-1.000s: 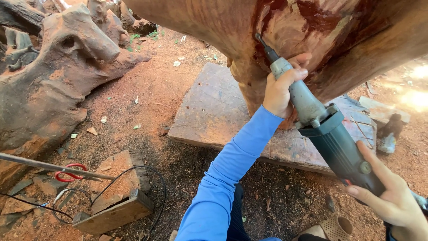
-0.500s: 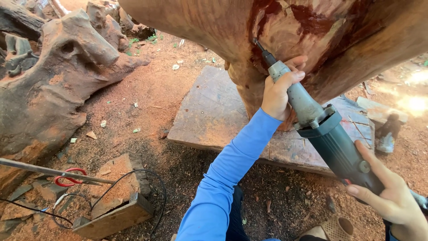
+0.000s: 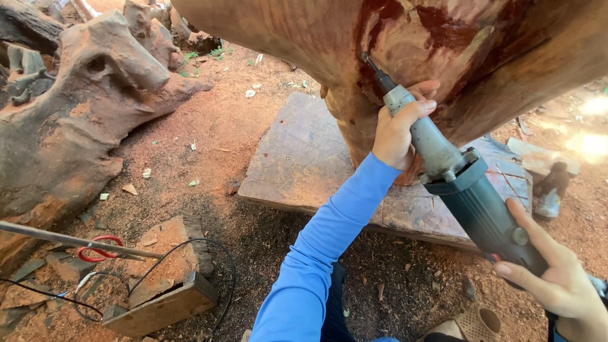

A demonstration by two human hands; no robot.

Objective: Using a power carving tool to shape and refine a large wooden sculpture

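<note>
Both hands (image 3: 398, 130) (image 3: 557, 278) clasp the die grinder (image 3: 465, 190), bit seemingly touching carved trunk (image 3: 405, 38)

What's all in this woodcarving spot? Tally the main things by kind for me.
Hands: 2 (left hand, right hand)
Power carving tool: 1
Big carved trunk: 1
Weathered stump: 1
Flat wooden slab: 1
Red-handled scissors: 1
Small wood block: 1
Total: 8

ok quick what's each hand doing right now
Left hand: closed around the grey neck of the die grinder.
Right hand: holding the grinder's dark rear body, fingers wrapped on it.
</note>
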